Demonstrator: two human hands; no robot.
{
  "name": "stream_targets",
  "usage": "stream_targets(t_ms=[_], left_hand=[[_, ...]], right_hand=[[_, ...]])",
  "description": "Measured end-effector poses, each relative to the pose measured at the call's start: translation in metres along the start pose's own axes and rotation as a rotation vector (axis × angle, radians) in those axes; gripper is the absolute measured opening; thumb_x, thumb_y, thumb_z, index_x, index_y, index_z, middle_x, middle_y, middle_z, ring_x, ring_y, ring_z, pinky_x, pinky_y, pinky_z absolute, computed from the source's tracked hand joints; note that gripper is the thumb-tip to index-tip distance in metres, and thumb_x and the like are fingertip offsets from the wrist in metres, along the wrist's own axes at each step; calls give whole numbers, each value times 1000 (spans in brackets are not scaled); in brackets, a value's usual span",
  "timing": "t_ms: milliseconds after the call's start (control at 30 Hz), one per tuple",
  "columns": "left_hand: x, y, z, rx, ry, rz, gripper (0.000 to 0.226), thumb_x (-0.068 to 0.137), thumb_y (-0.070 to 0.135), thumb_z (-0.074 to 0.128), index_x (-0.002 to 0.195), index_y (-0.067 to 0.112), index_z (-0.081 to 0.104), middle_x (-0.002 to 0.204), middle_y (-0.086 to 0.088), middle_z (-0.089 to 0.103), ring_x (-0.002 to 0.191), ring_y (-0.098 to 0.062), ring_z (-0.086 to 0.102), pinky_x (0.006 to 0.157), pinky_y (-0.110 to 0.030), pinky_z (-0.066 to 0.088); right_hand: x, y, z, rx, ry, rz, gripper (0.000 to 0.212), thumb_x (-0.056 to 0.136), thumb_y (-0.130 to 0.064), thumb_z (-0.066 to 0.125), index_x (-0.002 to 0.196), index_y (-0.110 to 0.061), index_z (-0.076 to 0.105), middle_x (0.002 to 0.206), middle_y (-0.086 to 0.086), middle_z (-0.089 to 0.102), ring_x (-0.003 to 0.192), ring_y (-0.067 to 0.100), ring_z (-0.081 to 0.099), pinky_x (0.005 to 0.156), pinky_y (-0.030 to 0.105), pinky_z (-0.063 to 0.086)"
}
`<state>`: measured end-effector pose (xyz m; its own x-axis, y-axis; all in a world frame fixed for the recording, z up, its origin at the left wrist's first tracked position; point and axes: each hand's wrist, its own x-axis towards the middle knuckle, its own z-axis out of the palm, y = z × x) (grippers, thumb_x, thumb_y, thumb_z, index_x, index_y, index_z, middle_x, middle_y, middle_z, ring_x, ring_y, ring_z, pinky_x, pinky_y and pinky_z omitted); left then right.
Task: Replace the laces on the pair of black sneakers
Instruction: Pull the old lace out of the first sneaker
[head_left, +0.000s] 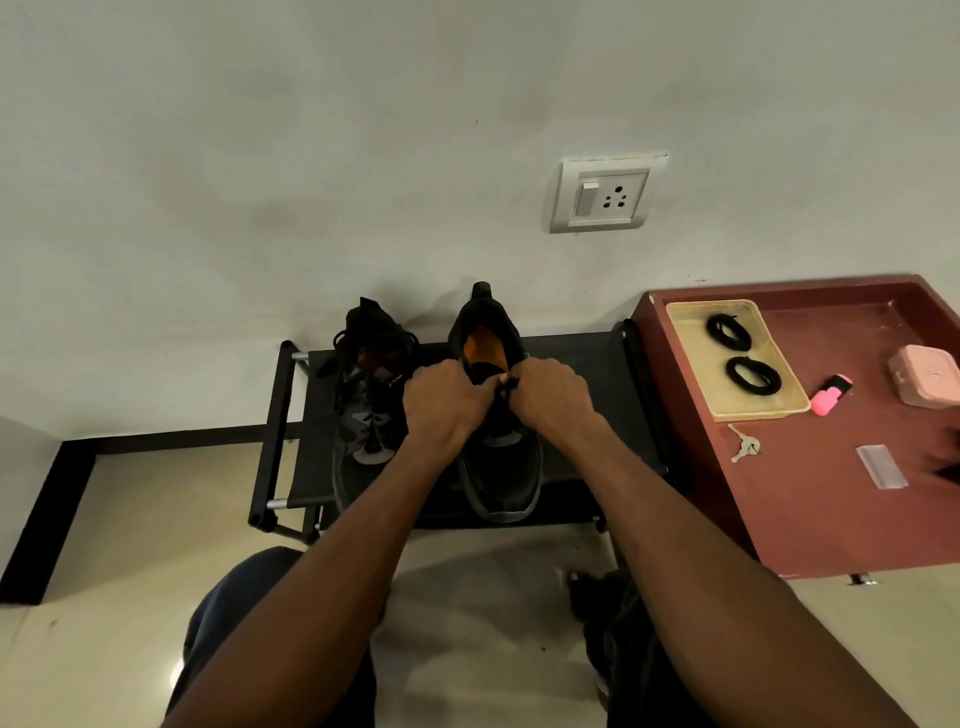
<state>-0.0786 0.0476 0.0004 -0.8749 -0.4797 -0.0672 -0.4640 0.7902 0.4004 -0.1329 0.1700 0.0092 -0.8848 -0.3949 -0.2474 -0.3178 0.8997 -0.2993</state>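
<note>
Landmark: black shoe rack (571, 374), low, set against the wall; all places below were given relative to it.
Right sneaker (496, 415): stood on the rack's top, near its middle, heel toward the wall and toe toward the person; orange insole showed in the opening.
Left sneaker (366, 395): stood on the rack's top just beside the right sneaker, toward the rack's left end; its black lace looked still threaded, loose ends near the collar.
Left hand (441, 400): over the right sneaker's tongue area, fingers curled and pinching at the lace (504, 387) on the shoe's left side.
Right hand (553, 397): facing the left hand across the same sneaker, fingers curled, thumb and fingertips pinching the lace; the two hands were nearly touching.
Lace detail: only a short dark piece showed between the fingers; which eyelet it sat in could not be told.
Red table (810, 509): stood touching the rack's right end.
Tray (675, 312): pale yellow, on the table at the corner nearest the rack and wall.
New laces (730, 332): two black coiled bundles lay in the tray, apart from each other.
Keys (745, 447): on the table, just on the person's side of the tray.
Pink highlighter (831, 395): on the table, right of the tray.
Pink box (924, 382): farther right, at the frame edge.
Wall socket (608, 195): on the wall above the rack's right half.
</note>
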Motion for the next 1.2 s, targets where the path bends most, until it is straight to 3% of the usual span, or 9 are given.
stream_targets(t_ms=[67, 200, 367, 467, 633, 767, 967, 1100, 1200], left_hand=[[3, -2, -1, -52, -67, -31, 45, 88, 47, 66, 62, 13, 53, 62, -3, 58, 61, -24, 59, 65, -38, 55], [10, -16, -14, -211, -141, -155, 36, 85, 13, 61, 58, 13, 38, 55, -2, 42, 44, -17, 39, 43, -25, 28], [14, -33, -15, -366, -254, -151, 25, 91, 18, 61, 73, 5, 50, 69, -15, 54, 58, -28, 55, 53, -33, 42], [11, -33, -14, -424, -380, -72, 26, 100, 33, 53, 100, 7, 57, 90, -15, 67, 80, -29, 68, 74, -42, 55], [8, -32, -11, -495, -421, -66, 27, 103, 39, 46, 111, 14, 50, 88, -12, 67, 60, -22, 65, 55, -33, 54], [12, -31, -13, -391, -392, -2, 30, 102, 40, 48, 117, 15, 56, 102, -7, 67, 86, -21, 65, 71, -32, 49], [17, -30, -11, -295, -353, 15, 27, 99, 40, 52, 106, 16, 62, 94, -4, 67, 87, -23, 65, 81, -38, 53], [18, -32, -13, -232, -339, 16, 23, 97, 31, 55, 102, 11, 62, 92, -8, 67, 86, -27, 65, 84, -43, 53], [19, -34, -15, -228, -324, 10, 20, 96, 26, 57, 98, 7, 62, 91, -11, 66, 85, -30, 64, 82, -43, 53]], right_hand=[[-1, 0, 0, 17, -2, 6, 17, 93, -26, 56, 103, -14, 64, 96, 8, 66, 84, 29, 63, 70, 37, 49], [-4, 6, -7, 131, 1, 98, 16, 86, -15, 56, 96, -17, 68, 92, 5, 66, 85, 30, 64, 72, 36, 48], [-6, 6, -7, 210, 37, 140, 23, 87, -12, 55, 101, -17, 73, 99, 9, 70, 84, 29, 61, 73, 35, 47], [-6, 4, -3, 151, 49, 86, 24, 89, -14, 58, 110, -16, 70, 117, 11, 63, 105, 31, 59, 83, 38, 49], [-9, -10, 10, -126, 72, -224, 25, 91, -26, 62, 114, -25, 71, 165, 9, 6, 150, 33, 1, 117, 52, 20], [-13, -15, 21, -198, -46, -254, 31, 93, -29, 61, 123, -25, 66, 167, 7, -12, 151, 35, -17, 119, 55, 9], [-11, -16, 20, -43, -43, -230, 23, 90, -13, 61, 111, -6, 64, 165, 9, 3, 151, 32, -8, 111, 58, 34], [-13, -15, 16, 315, 65, -138, 30, 86, 6, 55, 115, 3, 50, 158, 9, 12, 133, 34, 38, 96, 44, 50], [-12, -15, 11, 488, 242, 29, 19, 82, 14, 53, 90, -2, 49, 156, 14, 15, 115, 32, 52, 89, 38, 51]])
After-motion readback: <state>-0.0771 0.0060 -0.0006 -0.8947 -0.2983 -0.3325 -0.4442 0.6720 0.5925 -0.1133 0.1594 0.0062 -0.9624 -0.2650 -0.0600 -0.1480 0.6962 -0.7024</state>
